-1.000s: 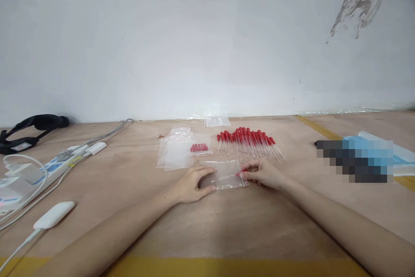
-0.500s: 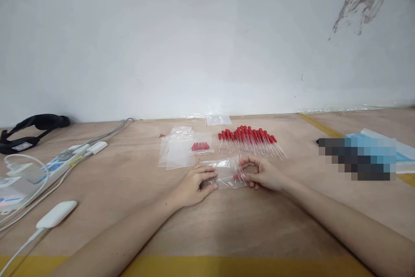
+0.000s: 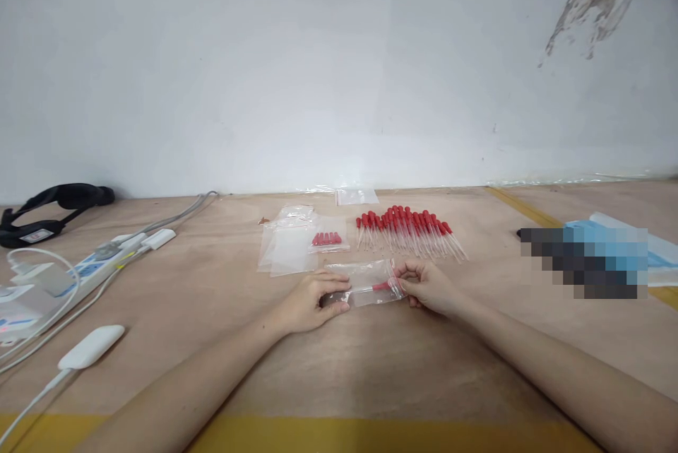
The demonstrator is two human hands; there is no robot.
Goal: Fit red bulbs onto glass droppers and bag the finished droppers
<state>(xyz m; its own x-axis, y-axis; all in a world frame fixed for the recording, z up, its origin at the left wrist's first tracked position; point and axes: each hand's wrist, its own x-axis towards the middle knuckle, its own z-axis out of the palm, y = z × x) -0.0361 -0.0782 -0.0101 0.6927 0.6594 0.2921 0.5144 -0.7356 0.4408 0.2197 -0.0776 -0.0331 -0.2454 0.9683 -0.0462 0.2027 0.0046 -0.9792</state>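
A clear zip bag (image 3: 365,274) with a red zip edge lies flat in front of me, its mouth to the right. Inside it is a dropper (image 3: 380,286), red bulb toward the mouth and thin clear tube pointing left. My left hand (image 3: 312,301) is closed on the bag's left end, thumb below and fingers above. At the mouth, my right hand (image 3: 424,286) pinches near the bulb's end; its fingertips partly hide that end. Behind the bag lies a fanned pile of red-bulbed droppers (image 3: 407,223). A filled bag of droppers (image 3: 327,239) sits left of the pile.
Flat zip bags (image 3: 289,251) lie behind my left hand, and another bag (image 3: 357,196) lies by the wall. To the left are a power strip (image 3: 95,269), cables, a white plug-in device (image 3: 91,347) and a black strap (image 3: 58,198). A blue mask (image 3: 659,248) lies right, beside a blurred dark object.
The dropper has slid a little left, deeper into the bag. My right hand has shifted slightly, and the left hand still holds the bag's left end.
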